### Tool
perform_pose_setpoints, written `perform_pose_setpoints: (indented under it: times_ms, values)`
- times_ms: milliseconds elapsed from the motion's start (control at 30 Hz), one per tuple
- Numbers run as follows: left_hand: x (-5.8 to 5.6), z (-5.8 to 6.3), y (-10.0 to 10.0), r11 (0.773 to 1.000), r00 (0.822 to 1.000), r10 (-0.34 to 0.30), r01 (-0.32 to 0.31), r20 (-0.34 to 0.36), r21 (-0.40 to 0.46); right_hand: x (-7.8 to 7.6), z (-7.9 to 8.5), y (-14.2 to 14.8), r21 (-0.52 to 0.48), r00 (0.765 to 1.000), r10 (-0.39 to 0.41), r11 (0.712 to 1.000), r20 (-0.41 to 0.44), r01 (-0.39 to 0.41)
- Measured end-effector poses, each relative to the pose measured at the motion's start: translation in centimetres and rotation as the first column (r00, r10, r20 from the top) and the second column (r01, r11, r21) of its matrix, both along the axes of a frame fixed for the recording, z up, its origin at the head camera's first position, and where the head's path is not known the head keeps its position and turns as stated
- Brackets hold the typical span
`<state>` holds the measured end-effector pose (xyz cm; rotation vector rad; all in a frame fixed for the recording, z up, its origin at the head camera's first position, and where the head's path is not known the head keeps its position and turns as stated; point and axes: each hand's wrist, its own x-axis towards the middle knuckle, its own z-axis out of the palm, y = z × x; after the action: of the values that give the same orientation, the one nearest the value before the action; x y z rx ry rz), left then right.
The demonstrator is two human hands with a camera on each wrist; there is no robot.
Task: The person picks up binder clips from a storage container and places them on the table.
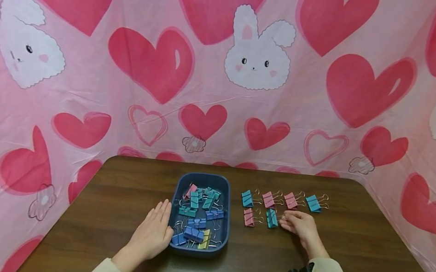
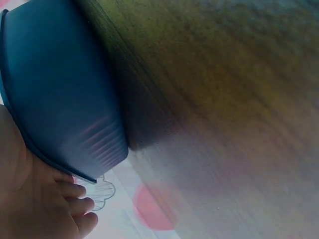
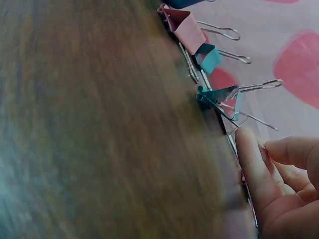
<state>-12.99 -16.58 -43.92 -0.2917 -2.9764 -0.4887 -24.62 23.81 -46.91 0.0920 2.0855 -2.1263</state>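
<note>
In the head view my left hand (image 1: 152,229) lies flat with straight fingers along the left wall of a dark blue tray (image 1: 226,230). The left wrist view shows that hand (image 2: 47,199) at the rim of the tray (image 2: 60,89). Teal, blue, pink and yellow binder clips (image 1: 193,234) lie jumbled inside it. To the right, my right hand (image 1: 299,225) pinches a wire handle of a teal binder clip (image 1: 272,218) on the table. Up close in the right wrist view, thumb and fingers (image 3: 251,154) meet at the wire of that teal clip (image 3: 224,99).
A pink binder clip (image 1: 249,217) lies left of the teal one. Behind them runs a row of teal and pink clips (image 1: 269,199). The brown wooden table (image 1: 132,179) backs onto a pink cloth (image 1: 240,125) with hearts and rabbits.
</note>
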Motion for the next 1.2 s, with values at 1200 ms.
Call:
perform_pose_setpoints:
  times_ms: [1200]
  values:
    - [-0.1,-0.2,-0.1,1.000,1.000,0.004,-0.004,0.006,0.001,-0.2,2.0,2.0,0.162,0.997,0.041,0.986,-0.058,-0.031]
